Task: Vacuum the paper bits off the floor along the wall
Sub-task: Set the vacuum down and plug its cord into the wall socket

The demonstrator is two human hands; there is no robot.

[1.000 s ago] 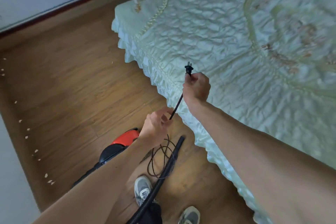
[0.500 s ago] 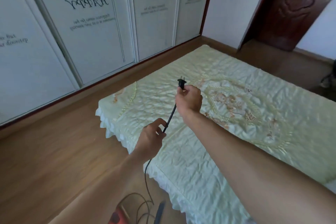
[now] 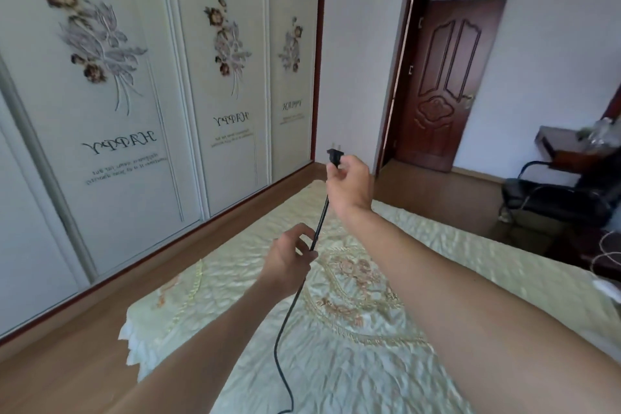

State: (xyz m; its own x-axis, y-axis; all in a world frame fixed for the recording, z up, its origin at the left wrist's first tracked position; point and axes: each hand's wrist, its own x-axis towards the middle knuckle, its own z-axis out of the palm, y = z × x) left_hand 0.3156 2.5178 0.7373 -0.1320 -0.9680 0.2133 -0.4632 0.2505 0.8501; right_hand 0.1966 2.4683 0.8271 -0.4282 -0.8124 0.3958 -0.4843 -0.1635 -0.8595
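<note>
Up over the pale green quilted bed (image 3: 369, 363), the right hand (image 3: 349, 183) keeps a pinching grip on a black plug (image 3: 335, 155), prongs up. The left hand (image 3: 289, 255) below curls its grip round the black cord (image 3: 284, 319), which hangs to the bottom edge. Wooden floor (image 3: 67, 363) runs between the bed and the white wardrobe doors (image 3: 111, 144); a dark door (image 3: 443, 84) stands beyond.

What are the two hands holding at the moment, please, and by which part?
The right hand pinches the black power cord just behind its plug; the left hand grips the same cord further down.
</note>
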